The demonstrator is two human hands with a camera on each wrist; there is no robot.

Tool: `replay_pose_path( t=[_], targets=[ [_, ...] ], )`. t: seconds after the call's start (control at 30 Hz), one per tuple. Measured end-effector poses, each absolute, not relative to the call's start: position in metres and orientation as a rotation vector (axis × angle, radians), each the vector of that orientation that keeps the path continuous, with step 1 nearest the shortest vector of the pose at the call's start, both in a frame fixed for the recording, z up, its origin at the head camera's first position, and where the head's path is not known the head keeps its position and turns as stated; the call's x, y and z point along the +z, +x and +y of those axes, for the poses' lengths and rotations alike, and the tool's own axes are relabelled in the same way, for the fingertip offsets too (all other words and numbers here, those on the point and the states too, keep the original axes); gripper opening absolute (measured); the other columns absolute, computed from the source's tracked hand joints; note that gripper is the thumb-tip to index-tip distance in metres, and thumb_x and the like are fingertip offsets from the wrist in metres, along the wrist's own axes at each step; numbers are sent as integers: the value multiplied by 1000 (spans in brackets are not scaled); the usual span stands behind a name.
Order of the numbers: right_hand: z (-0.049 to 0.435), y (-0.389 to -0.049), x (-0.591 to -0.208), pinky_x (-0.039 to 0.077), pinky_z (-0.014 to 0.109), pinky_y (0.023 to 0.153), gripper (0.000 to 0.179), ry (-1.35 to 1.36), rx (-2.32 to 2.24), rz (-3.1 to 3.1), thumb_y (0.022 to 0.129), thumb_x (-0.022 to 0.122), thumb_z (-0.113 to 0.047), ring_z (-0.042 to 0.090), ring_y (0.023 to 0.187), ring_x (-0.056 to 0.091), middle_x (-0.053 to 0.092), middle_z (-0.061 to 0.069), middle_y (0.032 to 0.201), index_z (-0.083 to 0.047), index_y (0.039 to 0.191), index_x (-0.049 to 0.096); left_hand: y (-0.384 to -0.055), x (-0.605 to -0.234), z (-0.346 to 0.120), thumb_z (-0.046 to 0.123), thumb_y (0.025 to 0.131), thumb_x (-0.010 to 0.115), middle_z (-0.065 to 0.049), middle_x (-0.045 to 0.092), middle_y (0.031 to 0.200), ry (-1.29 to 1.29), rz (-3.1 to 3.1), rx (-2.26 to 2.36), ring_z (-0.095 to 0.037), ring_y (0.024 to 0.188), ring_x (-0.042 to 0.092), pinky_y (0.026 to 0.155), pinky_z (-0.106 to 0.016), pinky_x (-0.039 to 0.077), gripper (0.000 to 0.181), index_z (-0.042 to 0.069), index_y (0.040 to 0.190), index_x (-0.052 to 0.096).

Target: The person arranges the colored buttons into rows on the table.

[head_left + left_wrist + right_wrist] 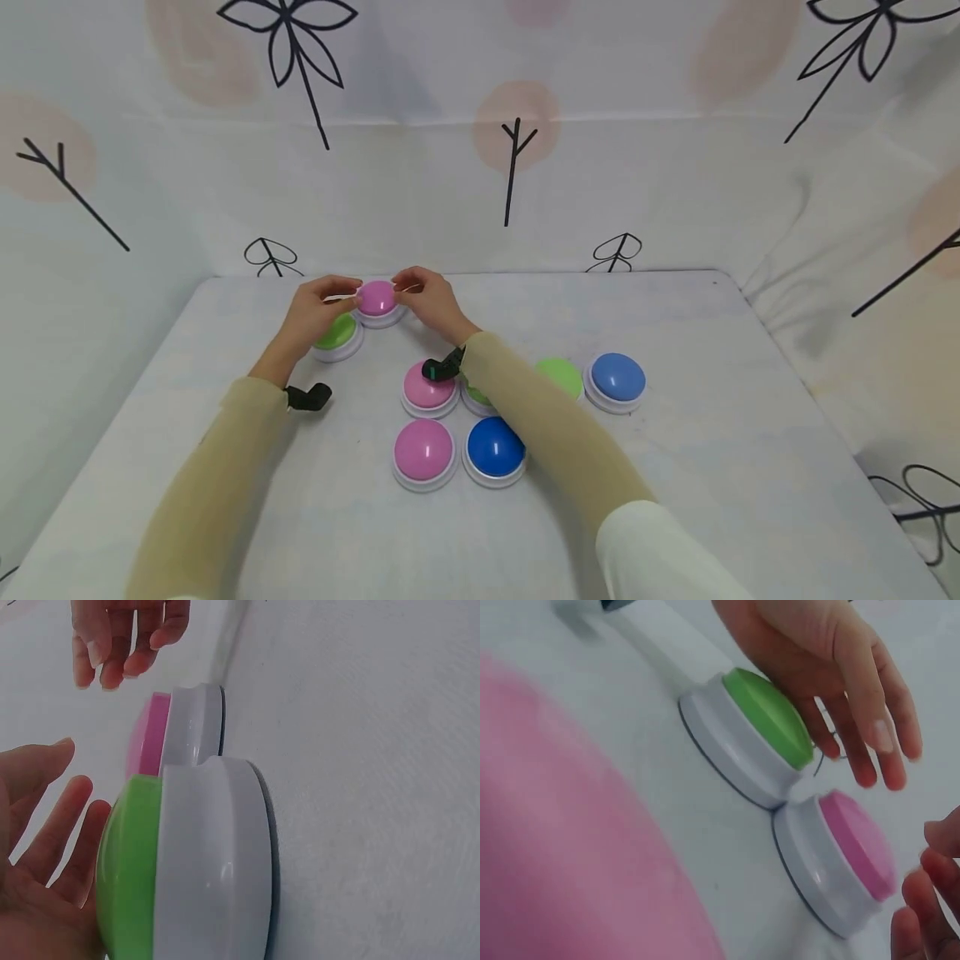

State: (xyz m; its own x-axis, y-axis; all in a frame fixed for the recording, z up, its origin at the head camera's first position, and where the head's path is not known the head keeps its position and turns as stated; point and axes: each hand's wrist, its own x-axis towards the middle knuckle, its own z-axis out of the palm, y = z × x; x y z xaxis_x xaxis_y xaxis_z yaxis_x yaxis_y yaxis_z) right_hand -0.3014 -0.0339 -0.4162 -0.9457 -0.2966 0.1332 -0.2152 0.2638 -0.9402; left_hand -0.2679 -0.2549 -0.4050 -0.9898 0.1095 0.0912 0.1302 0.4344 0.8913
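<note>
Flanking far pink button (pixel 377 297) with left hand (pixel 311 312) and right hand (pixel 431 302), fingers (pixel 56 823) loosely spread, gripping nothing. Seemingly done: setting it against green button (pixel 337 331) near far edge of bench (pixel 712 475). Perhaps left: nearer buttons (pixel 423 450).

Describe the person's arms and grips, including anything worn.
A long tan fabric left sleeve and matching tan fabric right sleeve reach the wrists; white fabric covers the right one higher up. A small black left wrist device and small black right wrist device, the latter green-marked, are worn. The left grip and right grip show no gloves.
</note>
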Motion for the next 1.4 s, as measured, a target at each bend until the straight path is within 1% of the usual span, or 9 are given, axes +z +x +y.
replay_pose_path(
  t=[0.1, 0.27, 0.43, 0.57, 0.77, 0.9, 1.07, 1.27, 1.4],
  targets=[
    [-38, -300, -421, 52, 23, 77, 20, -529, -1751, 2497, 92, 71, -11, 14, 98, 63, 68, 0, 106, -11, 111, 68, -272, -410, -251, 15, 96, 67, -14, 60, 132, -209, -2644, -1638, -26, 127, 51, 110, -43, 39, 35, 4, 129, 62],
    [-40, -300, -426, 52, 25, 77, 19, -576, -1716, 2571, 92, 71, -14, 13, 100, 63, 67, -1, 109, -12, 111, 68, -275, -418, -246, 12, 95, 69, -14, 60, 135, -230, -2668, -1528, -29, 129, 50, 110, -47, 39, 35, 3, 128, 63],
    [-41, -301, -427, 50, 28, 84, 27, -581, -1644, 2642, 91, 72, -16, 17, 109, 60, 64, 3, 121, -13, 117, 68, -275, -421, -245, 13, 92, 71, -15, 54, 142, -241, -2754, -1347, -33, 133, 46, 112, -50, 35, 45, 6, 135, 58],
    [-41, -301, -426, 50, 31, 88, 34, -527, -1577, 2643, 91, 71, -17, 20, 117, 56, 61, 3, 130, -15, 124, 67, -275, -420, -243, 18, 92, 72, -19, 53, 142, -254, -2818, -1229, -35, 133, 46, 111, -51, 34, 53, 7, 141, 54],
    [-41, -306, -429, 50, 36, 94, 41, -515, -1494, 2613, 91, 71, -19, 22, 121, 56, 61, 3, 134, -20, 132, 66, -277, -422, -242, 24, 92, 73, -21, 55, 140, -257, -2878, -1074, -38, 131, 47, 109, -52, 36, 57, 8, 143, 53],
    [-41, -309, -430, 48, 32, 96, 44, -550, -1411, 2639, 90, 72, -19, 21, 121, 57, 61, 1, 136, -20, 133, 66, -277, -421, -242, 27, 92, 72, -20, 56, 139, -250, -2902, -1029, -39, 131, 47, 109, -53, 37, 57, 10, 143, 52],
    [-42, -311, -431, 48, 27, 95, 45, -575, -1352, 2634, 89, 72, -19, 19, 122, 58, 56, -2, 142, -21, 134, 65, -276, -421, -244, 28, 92, 73, -20, 57, 138, -220, -2918, -1016, -40, 130, 48, 108, -53, 37, 58, 12, 144, 53],
    [-42, -310, -432, 47, 31, 99, 44, -554, -1385, 2624, 89, 73, -17, 22, 123, 58, 56, -2, 143, -21, 132, 67, -278, -424, -245, 30, 93, 72, -19, 55, 140, -205, -2939, -1009, -40, 131, 47, 108, -54, 36, 58, 13, 145, 52],
    [-41, -311, -433, 45, 31, 101, 44, -560, -1369, 2631, 89, 73, -17, 21, 124, 57, 56, -3, 143, -22, 132, 66, -279, -425, -244, 29, 92, 73, -19, 55, 141, -197, -2936, -1013, -40, 131, 47, 108, -54, 36, 58, 13, 145, 52]
  ],
)
